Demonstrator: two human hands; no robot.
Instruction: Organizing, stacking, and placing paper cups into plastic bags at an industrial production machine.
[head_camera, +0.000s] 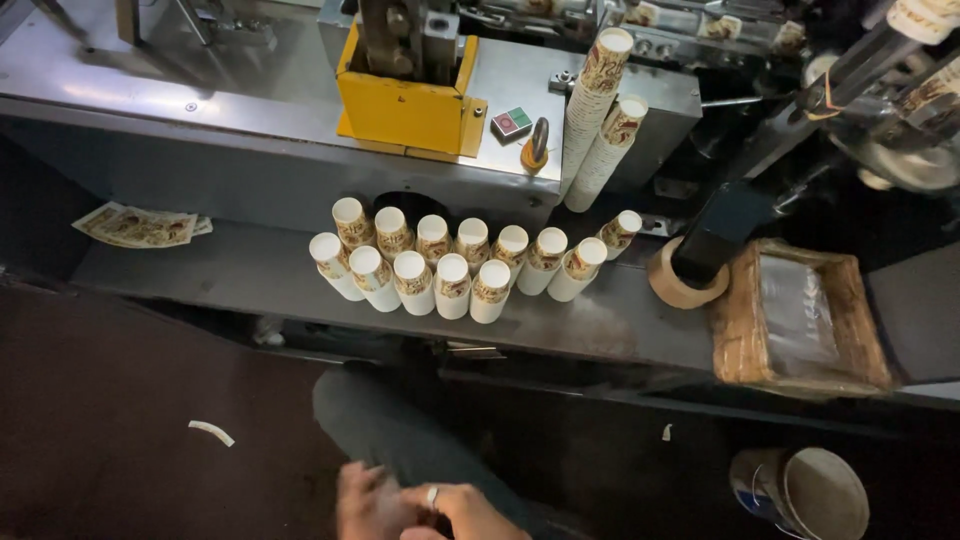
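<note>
Both hands sit together near, fingers loosely curled on nothing, cup stacks propped upright on the bench.

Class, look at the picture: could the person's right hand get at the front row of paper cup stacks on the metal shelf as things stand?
Probably yes. The right hand rests low against the left hand, holding nothing, and nothing stands between it and the cup stacks on the shelf.

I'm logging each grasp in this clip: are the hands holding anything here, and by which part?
Nothing visible is held. Left hand and right hand are together at the lap, blurred, away from the paper cup stacks.
</note>
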